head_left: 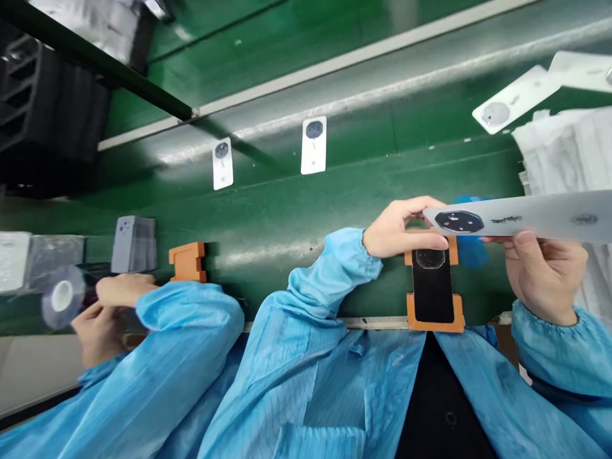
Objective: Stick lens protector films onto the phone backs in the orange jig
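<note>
Both my hands hold a long white phone back cover (526,217) with a black camera ring at its left end. My left hand (401,226) pinches the camera end of the cover. My right hand (545,274) grips it from below, thumb on its face. Just under the cover sits an orange fixture (459,312) with a black phone body (433,287) in it, at the near edge of the green conveyor belt (296,210).
Two white covers (222,164) (313,145) lie on the belt, and more white covers (516,99) lie beside white wrapping (568,153) at right. At left, a co-worker's hands (109,306) work near a tape roll (62,296), a second orange fixture (188,261) and stacked grey covers (134,242).
</note>
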The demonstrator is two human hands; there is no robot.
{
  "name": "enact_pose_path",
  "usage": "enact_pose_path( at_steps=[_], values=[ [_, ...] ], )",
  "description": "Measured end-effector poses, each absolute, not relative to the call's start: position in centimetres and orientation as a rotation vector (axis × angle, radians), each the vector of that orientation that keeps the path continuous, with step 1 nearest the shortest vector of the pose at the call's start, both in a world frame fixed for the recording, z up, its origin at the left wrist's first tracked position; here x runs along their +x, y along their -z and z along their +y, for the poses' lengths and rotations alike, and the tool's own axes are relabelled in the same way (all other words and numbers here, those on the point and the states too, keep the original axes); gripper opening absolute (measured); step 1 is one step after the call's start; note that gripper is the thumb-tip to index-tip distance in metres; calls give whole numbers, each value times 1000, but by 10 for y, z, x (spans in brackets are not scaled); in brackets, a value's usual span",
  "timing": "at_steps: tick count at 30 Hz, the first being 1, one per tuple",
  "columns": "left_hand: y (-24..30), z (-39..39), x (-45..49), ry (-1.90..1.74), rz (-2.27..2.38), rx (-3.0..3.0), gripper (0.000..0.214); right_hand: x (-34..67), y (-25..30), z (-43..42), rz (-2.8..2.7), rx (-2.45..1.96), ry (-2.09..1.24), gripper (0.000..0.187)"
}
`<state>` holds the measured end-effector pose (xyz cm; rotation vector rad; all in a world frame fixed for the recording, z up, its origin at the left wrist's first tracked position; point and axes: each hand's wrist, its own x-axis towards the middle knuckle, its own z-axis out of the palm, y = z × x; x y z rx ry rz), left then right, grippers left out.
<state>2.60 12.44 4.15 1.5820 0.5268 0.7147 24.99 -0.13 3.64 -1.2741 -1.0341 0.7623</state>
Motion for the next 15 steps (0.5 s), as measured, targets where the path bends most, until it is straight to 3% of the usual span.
enact_pose_path(
  at_steps=[3, 7, 15],
  values=[
    [-50, 114, 34, -975, 591, 1730, 35, 245, -36, 19, -970, -1078, -801, 11],
    [-50, 103, 38, -1085, 507, 1894, 24, 238, -39, 31, -1183, -977, -841, 21],
    [-59, 108, 34, -884, 683, 1589, 42, 222, -41, 48, -1084, -1011, -885, 10]
  ],
)
